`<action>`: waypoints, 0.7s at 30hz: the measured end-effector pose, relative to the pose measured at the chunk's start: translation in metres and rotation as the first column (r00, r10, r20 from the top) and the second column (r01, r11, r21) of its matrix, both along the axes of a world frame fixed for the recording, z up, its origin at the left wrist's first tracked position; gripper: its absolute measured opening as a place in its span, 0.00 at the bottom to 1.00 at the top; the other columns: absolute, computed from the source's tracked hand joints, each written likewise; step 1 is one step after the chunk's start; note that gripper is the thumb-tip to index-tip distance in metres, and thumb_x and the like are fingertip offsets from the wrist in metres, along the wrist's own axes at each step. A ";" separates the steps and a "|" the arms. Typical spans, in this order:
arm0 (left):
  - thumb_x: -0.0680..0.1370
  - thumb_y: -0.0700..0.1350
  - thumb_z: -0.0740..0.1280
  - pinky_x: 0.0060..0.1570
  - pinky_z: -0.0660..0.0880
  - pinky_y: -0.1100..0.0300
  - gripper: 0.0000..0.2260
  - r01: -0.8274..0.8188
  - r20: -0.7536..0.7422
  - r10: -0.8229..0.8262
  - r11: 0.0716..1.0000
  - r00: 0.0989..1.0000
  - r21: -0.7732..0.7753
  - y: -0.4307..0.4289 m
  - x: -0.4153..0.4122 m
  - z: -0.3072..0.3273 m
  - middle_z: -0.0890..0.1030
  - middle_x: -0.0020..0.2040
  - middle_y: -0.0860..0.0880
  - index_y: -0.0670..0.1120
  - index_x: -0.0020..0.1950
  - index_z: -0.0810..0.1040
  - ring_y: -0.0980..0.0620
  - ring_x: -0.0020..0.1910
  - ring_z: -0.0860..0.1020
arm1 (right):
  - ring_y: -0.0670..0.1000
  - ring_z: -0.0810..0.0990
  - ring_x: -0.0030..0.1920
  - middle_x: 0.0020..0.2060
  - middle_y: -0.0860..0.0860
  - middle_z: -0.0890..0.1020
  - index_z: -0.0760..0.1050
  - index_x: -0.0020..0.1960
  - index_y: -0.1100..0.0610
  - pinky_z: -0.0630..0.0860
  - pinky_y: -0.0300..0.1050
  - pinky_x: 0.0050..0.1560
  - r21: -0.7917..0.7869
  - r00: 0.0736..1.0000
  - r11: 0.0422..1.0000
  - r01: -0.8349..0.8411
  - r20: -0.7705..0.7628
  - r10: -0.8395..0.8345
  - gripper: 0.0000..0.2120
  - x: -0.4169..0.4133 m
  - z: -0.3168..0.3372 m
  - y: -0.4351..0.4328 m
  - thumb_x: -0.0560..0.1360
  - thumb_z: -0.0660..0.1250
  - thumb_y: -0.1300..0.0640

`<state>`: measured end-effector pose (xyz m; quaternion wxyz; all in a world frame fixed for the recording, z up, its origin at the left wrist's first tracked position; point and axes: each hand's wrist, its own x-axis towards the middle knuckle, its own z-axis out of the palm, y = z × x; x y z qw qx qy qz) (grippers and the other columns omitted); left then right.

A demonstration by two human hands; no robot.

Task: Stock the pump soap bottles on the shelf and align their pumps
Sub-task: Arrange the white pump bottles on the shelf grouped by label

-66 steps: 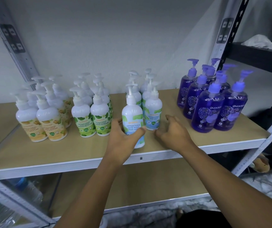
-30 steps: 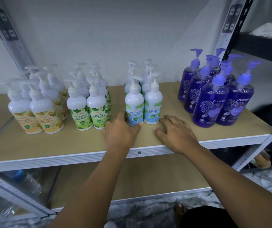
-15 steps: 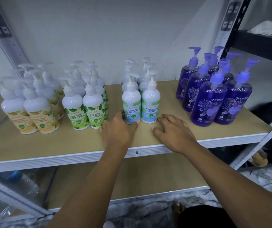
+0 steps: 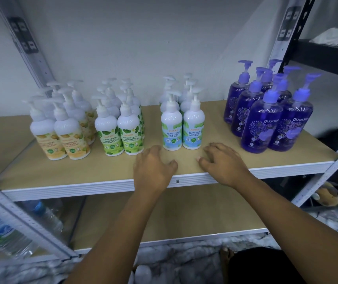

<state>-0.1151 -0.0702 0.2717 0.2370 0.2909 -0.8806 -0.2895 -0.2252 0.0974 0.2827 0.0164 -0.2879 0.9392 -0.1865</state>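
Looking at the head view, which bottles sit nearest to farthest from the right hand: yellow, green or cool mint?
1. Cool mint bottles, just ahead of the right hand.
2. Green bottles, further left.
3. Yellow bottles, far left.

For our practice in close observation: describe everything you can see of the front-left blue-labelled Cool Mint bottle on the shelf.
The front-left Cool Mint bottle is a rounded white plastic-looking bottle with a white pump on a thin stem. Its label shows green leaves above a pale blue panel reading Antibacterial Hand Wash Cool Mint. It stands upright on the tan shelf, side by side with its twin, others behind. The left hand rests near its base; contact is unclear.
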 end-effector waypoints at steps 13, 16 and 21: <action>0.76 0.49 0.74 0.57 0.71 0.62 0.10 0.101 -0.055 -0.097 0.991 0.994 0.083 -0.007 0.164 -0.023 0.82 0.54 0.50 0.47 0.55 0.82 0.52 0.56 0.79 | 0.49 0.76 0.56 0.53 0.47 0.82 0.82 0.55 0.49 0.70 0.43 0.56 -0.320 0.982 0.930 -0.180 -0.005 0.189 0.10 0.116 0.014 -0.014 0.77 0.67 0.47; 0.76 0.50 0.73 0.57 0.77 0.56 0.08 -0.020 -0.024 0.027 0.967 0.999 0.253 -0.014 0.210 -0.039 0.83 0.53 0.51 0.51 0.53 0.81 0.54 0.53 0.81 | 0.42 0.78 0.49 0.49 0.43 0.83 0.82 0.52 0.48 0.69 0.38 0.49 -0.325 0.953 0.913 -0.246 0.089 0.288 0.08 0.144 0.006 -0.023 0.77 0.68 0.47; 0.76 0.50 0.74 0.52 0.77 0.58 0.10 -0.165 0.052 0.157 0.903 0.986 0.397 -0.020 0.262 -0.069 0.84 0.51 0.49 0.47 0.52 0.80 0.52 0.50 0.82 | 0.42 0.79 0.46 0.43 0.42 0.83 0.82 0.50 0.47 0.71 0.34 0.44 -0.305 0.914 0.923 -0.234 0.255 0.316 0.06 0.184 -0.027 -0.033 0.77 0.69 0.47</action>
